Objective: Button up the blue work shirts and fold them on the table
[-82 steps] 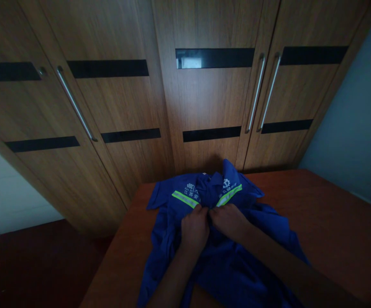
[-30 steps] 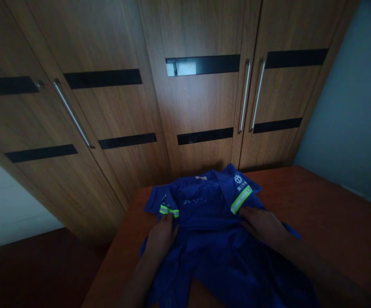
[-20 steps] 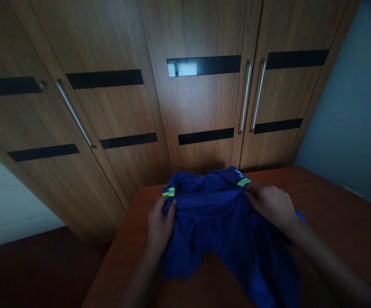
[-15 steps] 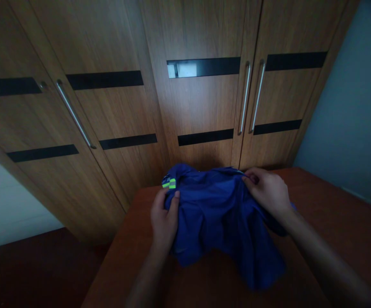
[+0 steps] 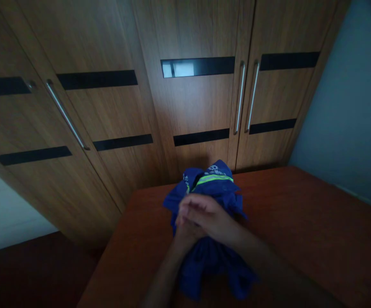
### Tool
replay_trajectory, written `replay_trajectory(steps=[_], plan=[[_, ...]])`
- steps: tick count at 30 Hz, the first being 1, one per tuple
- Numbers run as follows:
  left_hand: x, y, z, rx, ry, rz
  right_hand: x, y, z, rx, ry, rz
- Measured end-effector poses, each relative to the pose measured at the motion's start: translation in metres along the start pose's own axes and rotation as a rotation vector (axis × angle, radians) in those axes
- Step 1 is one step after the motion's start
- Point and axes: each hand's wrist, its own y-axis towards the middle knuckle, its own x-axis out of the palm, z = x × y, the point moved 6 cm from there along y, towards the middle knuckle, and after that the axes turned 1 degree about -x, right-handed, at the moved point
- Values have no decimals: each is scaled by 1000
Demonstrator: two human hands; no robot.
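A blue work jacket (image 5: 216, 194) with a yellow-green reflective stripe and white lettering is bunched in front of me, over the table. My right hand (image 5: 206, 216) is curled across the jacket's middle and overlaps my left hand (image 5: 185, 231), whose fingers are partly covered by it. Both hands are closed on the gathered cloth; the exact pinch points are hidden. Two lengths of blue cloth hang down below my wrists, slightly blurred.
The reddish-brown table (image 5: 288, 214) lies under the jacket. Behind it stands a wooden wardrobe (image 5: 198, 102) with black strips and long metal handles (image 5: 239, 98). A pale blue wall (image 5: 348, 128) is on the right.
My hands, apart at two sides of the spread jacket before, have come together in the middle. The jacket is now gathered, and its striped, lettered part shows on top.
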Motion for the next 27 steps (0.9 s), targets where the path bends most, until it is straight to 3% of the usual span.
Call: replay_trajectory(steps=[1, 3, 7, 10, 12, 14, 16, 19, 21, 24, 27], plan=[[-3, -2, -7, -27, 6, 22, 11, 0, 0, 7, 0, -87], [-8, -3, -15, -48, 5, 38, 18, 0, 1, 20, -50, -125], [-7, -1, -15, -51, 24, 1, -7, -3, -6, -14, -210, -43], [-7, 1, -16, -61, 105, -17, -47, -23, -5, -23, -483, -15], [-15, 3, -18, -81, 141, 18, -86, -48, 6, 55, -694, 91], [-26, 5, -20, -110, 159, 68, -122, -80, 27, 225, -920, 157], [-37, 6, -20, -137, 169, 106, -146, -114, 54, 456, -1073, 117], [-44, 5, -19, -142, 157, 58, -151, -145, 79, 614, -1220, -62], [-38, 2, -17, -92, 194, -40, -146, -148, 81, 660, -1320, -147], [-21, -5, -17, -8, 353, -172, -143, -130, 63, 691, -1448, -170], [-11, -8, -18, 26, 499, -151, -147, -103, 32, 672, -1537, -128]])
